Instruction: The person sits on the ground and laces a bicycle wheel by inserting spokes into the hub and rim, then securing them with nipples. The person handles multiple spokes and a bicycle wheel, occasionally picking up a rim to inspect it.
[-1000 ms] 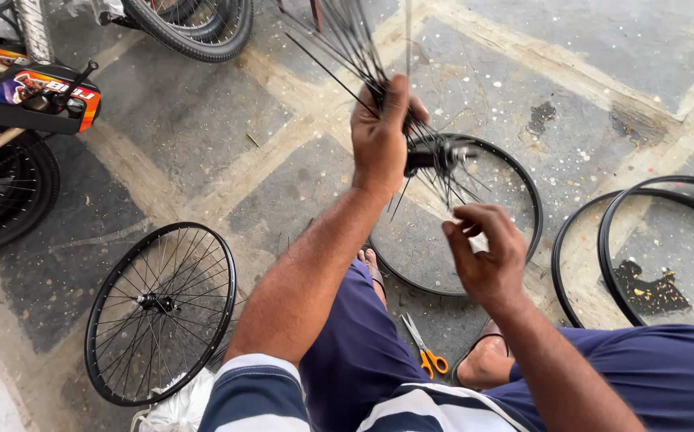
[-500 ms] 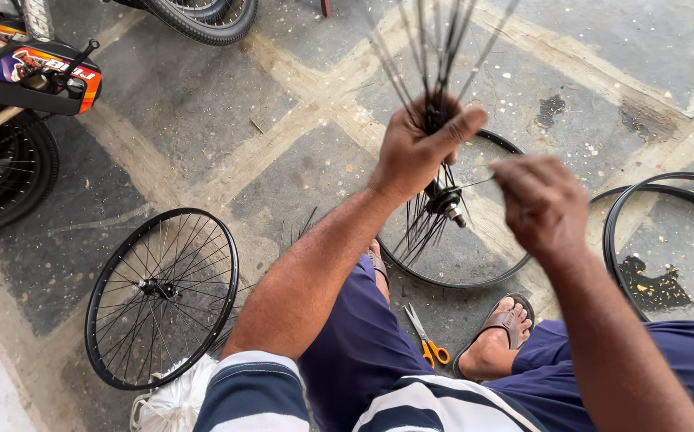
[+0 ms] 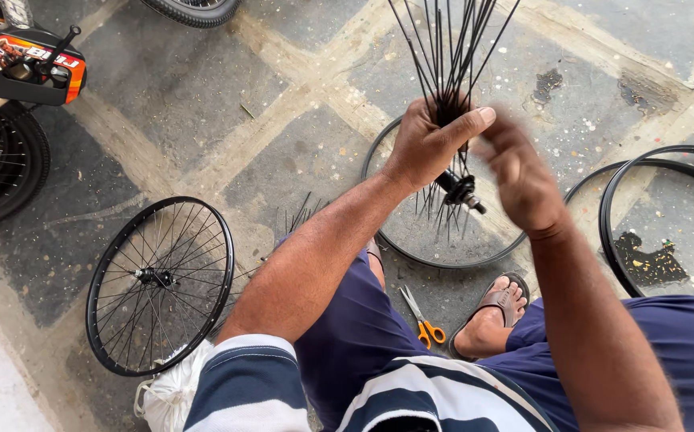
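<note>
A: Navy cloth fills the nearest part of the view: your shorts and, below them, the striped shirt. What lies beside your knee?

B: At about 6 o'clock from your hands, a pair of scissors with orange handles lies on the stone floor, just beside your foot in a brown sandal. At 8 o'clock, a fully spoked black wheel lies flat, and a white bag touches its near edge.

A: And your hands?

B: Your left hand is closed around a bundle of black spokes, the thumb stretched across to the right. The spokes fan upward toward 12 o'clock and leave the frame. Under the fist hangs the hub, with short spoke ends pointing down around it. Your right hand is just beside the left, at its 3 o'clock, and it is blurred; I cannot tell if its fingers are closed or if they touch the spokes.

A: What is under the hub?

B: A bare black rim lies on the floor beneath both hands. A few loose spokes lie at its 9 o'clock side.

A: Farther out?

B: At 3 o'clock two more empty rims overlap, cut by the frame edge. At 10 o'clock stands a small bicycle with an orange and black frame pad, its tyre at the left edge. At 11 o'clock, another tyre is at the top border.
</note>
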